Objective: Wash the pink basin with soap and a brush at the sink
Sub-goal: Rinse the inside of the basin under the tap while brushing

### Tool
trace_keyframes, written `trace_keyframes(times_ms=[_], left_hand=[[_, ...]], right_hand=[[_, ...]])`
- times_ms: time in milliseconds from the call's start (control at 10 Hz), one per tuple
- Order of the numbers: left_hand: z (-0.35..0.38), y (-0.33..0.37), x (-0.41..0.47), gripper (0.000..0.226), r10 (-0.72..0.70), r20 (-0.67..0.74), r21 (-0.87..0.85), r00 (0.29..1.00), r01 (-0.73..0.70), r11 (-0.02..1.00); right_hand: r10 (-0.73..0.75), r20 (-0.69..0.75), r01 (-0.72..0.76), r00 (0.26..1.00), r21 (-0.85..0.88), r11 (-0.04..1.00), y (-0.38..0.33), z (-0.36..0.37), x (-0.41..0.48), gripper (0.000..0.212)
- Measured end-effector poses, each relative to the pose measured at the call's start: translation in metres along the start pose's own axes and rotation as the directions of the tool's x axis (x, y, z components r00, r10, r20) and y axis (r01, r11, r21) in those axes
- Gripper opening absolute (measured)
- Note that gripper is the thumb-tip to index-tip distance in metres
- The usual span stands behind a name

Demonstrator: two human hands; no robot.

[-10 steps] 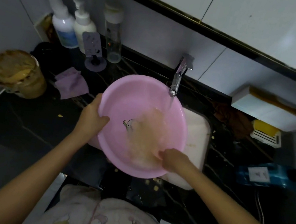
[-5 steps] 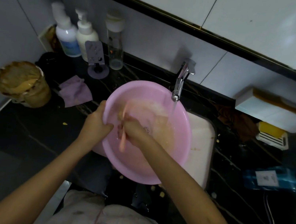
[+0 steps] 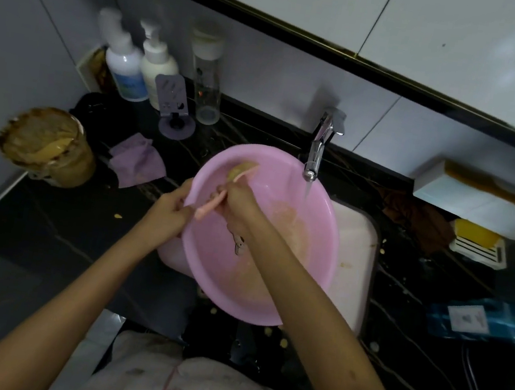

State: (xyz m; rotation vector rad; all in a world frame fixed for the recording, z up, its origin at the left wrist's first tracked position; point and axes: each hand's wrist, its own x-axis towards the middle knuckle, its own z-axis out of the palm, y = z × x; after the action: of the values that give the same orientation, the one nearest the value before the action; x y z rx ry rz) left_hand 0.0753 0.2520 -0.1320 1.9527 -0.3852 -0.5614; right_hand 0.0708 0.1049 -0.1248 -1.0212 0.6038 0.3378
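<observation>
Head view: basin sits tilted over the white sink, partly on the black counter. Left hand grips the basin's left rim, fingers curled over the edge. Right hand is inside the basin, fingers closed around a pink brush; the brush head presses on the far inner wall near the rim. Tap runs a thin stream into the basin, where murky foamy water pools on the right side. Purple cloth lies on the counter left of the basin, bottles behind it, blue bottle lying at far right.
</observation>
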Motion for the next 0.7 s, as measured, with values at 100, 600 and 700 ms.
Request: trace_keyframes(times_ms=[100,600,700], left_hand=[[-0.002,0.000,0.000,0.040,0.006,-0.010,0.009,1.000,-0.006,1.000],[-0.004,-0.008,-0.004,0.054,0.006,-0.014,0.019,1.000,-0.006,1.000],[0.000,-0.011,-0.003,0.054,0.023,-0.029,0.046,0.999,-0.021,0.999]], right_hand=[[0.062,0.079,-0.051,0.995,-0.140,0.989,0.013,0.009,-0.014,0.028],[0.254,0.119,-0.102,0.960,-0.695,0.711,0.053,-0.039,-0.080,0.051],[0.422,0.032,-0.096,0.906,-0.956,0.279,0.047,-0.094,-0.106,0.062]])
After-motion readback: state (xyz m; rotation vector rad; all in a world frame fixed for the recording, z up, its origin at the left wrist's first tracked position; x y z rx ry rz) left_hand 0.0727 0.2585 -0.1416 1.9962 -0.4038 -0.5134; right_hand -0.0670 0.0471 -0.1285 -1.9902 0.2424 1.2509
